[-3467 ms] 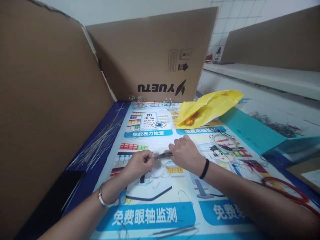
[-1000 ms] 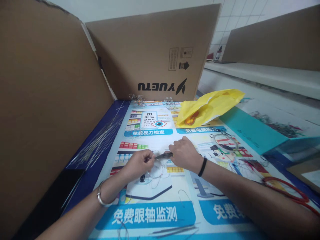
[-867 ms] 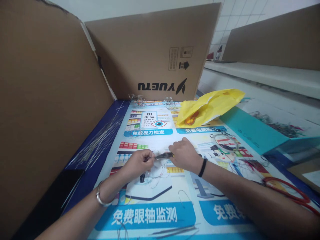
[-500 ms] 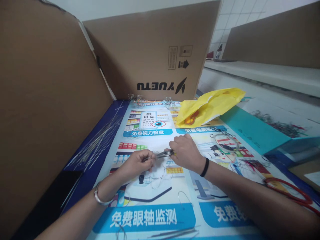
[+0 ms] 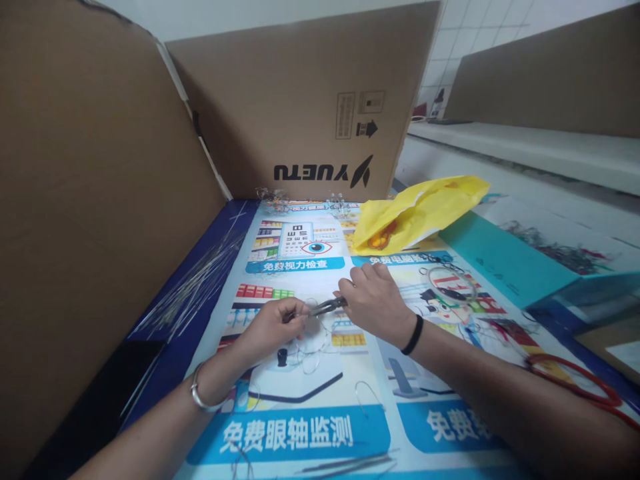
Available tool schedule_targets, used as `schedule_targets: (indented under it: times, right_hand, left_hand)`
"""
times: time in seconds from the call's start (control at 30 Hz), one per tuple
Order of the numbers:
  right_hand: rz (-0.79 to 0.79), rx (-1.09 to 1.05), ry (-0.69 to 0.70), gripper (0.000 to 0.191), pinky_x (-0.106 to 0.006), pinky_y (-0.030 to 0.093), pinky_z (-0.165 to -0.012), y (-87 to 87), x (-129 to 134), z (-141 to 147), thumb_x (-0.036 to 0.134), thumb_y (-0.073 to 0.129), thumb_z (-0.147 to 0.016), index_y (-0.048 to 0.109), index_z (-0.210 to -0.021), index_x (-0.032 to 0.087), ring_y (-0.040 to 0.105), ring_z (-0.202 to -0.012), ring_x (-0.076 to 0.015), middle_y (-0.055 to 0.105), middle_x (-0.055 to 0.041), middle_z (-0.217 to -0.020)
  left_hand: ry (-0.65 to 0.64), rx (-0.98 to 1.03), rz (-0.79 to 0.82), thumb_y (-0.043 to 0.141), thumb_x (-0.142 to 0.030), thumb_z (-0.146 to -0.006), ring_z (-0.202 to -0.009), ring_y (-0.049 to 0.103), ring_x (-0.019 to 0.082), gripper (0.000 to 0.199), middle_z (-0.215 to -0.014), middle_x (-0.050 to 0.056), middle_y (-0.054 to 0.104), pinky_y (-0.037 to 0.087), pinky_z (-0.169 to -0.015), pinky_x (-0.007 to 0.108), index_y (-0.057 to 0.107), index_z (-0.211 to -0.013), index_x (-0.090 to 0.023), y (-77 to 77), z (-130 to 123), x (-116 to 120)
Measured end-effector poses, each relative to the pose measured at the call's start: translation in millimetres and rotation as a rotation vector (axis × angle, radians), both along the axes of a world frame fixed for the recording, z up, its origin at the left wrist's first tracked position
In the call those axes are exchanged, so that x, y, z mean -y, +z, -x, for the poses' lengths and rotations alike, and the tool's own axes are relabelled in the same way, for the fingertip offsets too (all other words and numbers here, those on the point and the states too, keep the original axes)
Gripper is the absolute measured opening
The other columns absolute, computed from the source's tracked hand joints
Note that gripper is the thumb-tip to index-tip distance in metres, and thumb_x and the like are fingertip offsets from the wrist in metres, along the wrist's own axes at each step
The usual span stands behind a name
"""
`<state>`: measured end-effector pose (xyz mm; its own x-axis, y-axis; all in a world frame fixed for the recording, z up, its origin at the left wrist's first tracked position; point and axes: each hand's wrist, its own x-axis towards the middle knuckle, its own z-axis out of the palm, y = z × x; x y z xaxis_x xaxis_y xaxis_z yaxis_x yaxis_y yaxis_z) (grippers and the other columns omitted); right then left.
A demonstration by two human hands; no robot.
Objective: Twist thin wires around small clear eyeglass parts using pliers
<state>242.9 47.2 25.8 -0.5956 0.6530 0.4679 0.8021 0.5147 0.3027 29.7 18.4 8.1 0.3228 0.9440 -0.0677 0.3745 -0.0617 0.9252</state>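
Note:
My right hand [image 5: 377, 301] is closed around the handles of small metal pliers [image 5: 326, 307]. Their jaws point left and meet the fingertips of my left hand [image 5: 275, 325]. The left thumb and forefinger are pinched together at the jaw tips, apparently on a thin wire, mostly hidden by the fingers. Fine loops of wire [image 5: 313, 362] show just below the pliers, over the printed sheet [image 5: 365, 373]. A curved piece of wire [image 5: 369, 395] lies nearer to me.
Cardboard panels [image 5: 300, 100] stand behind and at the left. Straight thin rods [image 5: 195, 287] lie on the left. A yellow bag [image 5: 425, 210] sits at the back, beside a turquoise box [image 5: 510, 267] and dark wire pieces [image 5: 555, 250]. A red coil [image 5: 575, 380] lies right.
My right hand has turned a little, and the pliers have rotated with it, their handles a bit higher. The left hand stays almost in place, still pinching at the jaws.

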Motion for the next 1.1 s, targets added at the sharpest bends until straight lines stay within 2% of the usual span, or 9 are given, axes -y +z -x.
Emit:
schedule_targets:
  times: [0.27,0.43,0.73,1.1]
  right_hand:
    - [0.066,0.028,0.030,0.017,-0.036,0.018,-0.069,0.2,3,3,0.022,0.045,-0.082,0.060,-0.074,0.017,0.040,-0.075,-0.0218,0.053,-0.0090,-0.072]
    - [0.044,0.048,0.070,0.021,-0.036,0.018,-0.069,0.4,0,0,0.020,0.042,-0.084,0.060,-0.072,0.017,0.040,-0.073,-0.0209,0.053,-0.0088,-0.071]
    - [0.056,0.058,0.101,0.030,-0.036,0.018,-0.069,-0.1,-4,-1,0.029,0.040,-0.088,0.063,-0.072,0.017,0.040,-0.071,-0.0198,0.055,-0.0090,-0.069]
    - [0.083,0.067,0.095,0.037,-0.035,0.018,-0.068,-5.8,-6,1,0.035,0.038,-0.089,0.064,-0.071,0.016,0.044,-0.069,-0.0193,0.057,-0.0099,-0.068]
  left_hand:
    - [-0.015,-0.029,0.022,0.049,-0.021,-0.073,-0.045,0.043,0.006,0.006,-0.054,-0.005,0.051,0.034,-0.044,0.018,0.051,-0.070,-0.016,3.8,-2,1]
    - [-0.043,-0.067,-0.022,0.048,-0.017,-0.070,-0.048,0.041,0.006,0.006,-0.054,-0.005,0.047,0.030,-0.045,0.018,0.051,-0.066,-0.016,7.5,-3,2]
    - [-0.081,-0.070,-0.045,0.047,-0.016,-0.067,-0.051,0.038,0.007,0.006,-0.056,-0.004,0.044,0.030,-0.047,0.018,0.051,-0.062,-0.016,13.4,-3,2]
    - [-0.093,-0.038,-0.040,0.048,-0.014,-0.066,-0.052,0.039,0.007,0.006,-0.057,-0.004,0.042,0.030,-0.048,0.019,0.050,-0.061,-0.017,8.4,-1,2]
